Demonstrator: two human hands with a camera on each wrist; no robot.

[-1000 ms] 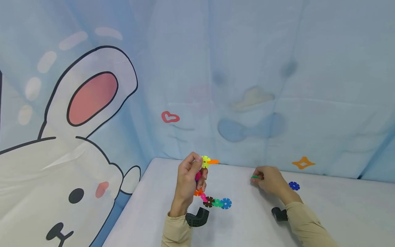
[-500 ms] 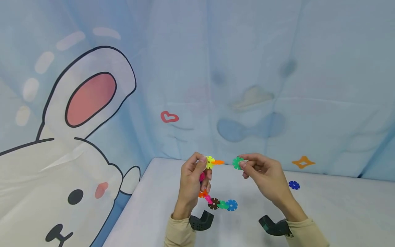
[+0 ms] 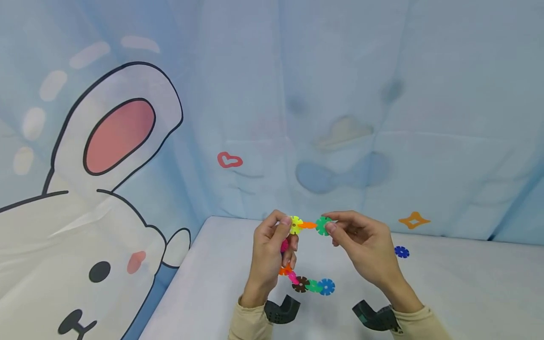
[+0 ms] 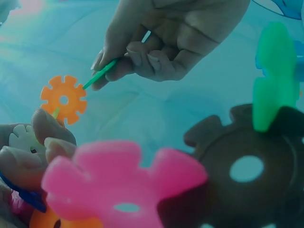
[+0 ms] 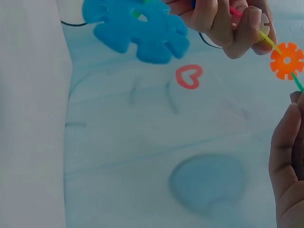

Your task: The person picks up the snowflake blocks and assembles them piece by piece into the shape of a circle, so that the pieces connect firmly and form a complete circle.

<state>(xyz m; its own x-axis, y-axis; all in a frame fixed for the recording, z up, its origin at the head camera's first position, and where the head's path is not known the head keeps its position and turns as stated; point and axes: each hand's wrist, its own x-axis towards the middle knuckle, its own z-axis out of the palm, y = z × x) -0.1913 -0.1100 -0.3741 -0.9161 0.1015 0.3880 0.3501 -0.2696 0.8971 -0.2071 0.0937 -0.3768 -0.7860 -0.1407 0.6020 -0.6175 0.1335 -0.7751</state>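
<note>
Head view: at the lower centre of the frame, the left hand (image 3: 269, 252) is curled round a chain of notched discs, gripping it beside a yellow disc (image 3: 297, 229); to its right the right hand (image 3: 369, 252) pinches a green disc (image 3: 321, 226) between thumb and fingers; between them an orange disc (image 3: 308, 225) is joined to the yellow one, and the green rim meets its far side; in the left wrist view that contact sits left of the upper middle, though whether the notches have locked is too small to tell; below the left hand the chain runs rightward through a lower orange disc (image 3: 284, 270), a pink disc (image 3: 293, 277), a brown disc (image 3: 297, 285) and a second green disc (image 3: 314, 286) to a light blue disc (image 3: 327, 282) at its end; the linking looks well advanced, with the held green disc apparently being fitted; a dark blue disc (image 3: 402, 252), right of the right wrist, lies unjoined on the white table (image 3: 476, 288); behind, a pale blue curtain (image 3: 459, 94) fills the upper frame, a printed rabbit (image 3: 72, 245) at left.
</note>
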